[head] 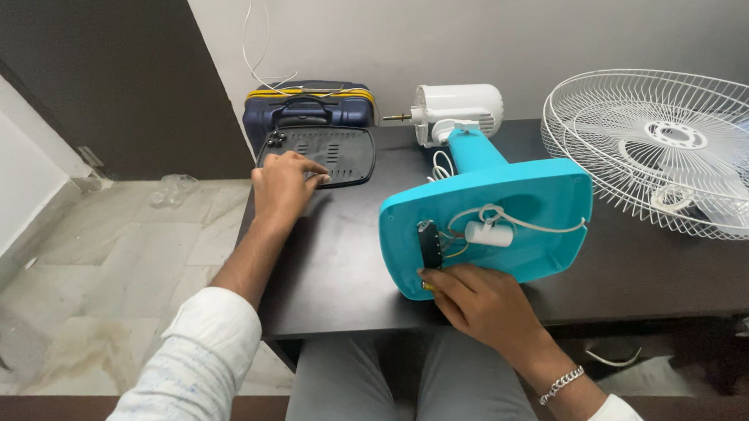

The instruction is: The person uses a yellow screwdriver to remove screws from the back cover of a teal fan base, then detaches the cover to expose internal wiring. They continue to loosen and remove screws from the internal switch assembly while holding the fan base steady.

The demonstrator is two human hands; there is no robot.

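while i sit at the dark flat table (335, 272), my left hand (283, 185) rests on the black plastic cover plate with slots (337, 153), fingers spread flat on it and not holding it. my right hand (478, 303) holds the bottom edge of the blue plastic fan base (545, 197), fingers curled on it. the base lies on its side, near the table's front edge, with its open underside facing me. i see a small white tube part (488, 233) and thin wires inside. the white fan motor (459, 108) lies behind it. a white wire fan cage (670, 148) lies to the right. a dark blue suitcase (309, 107) stands behind the plate.
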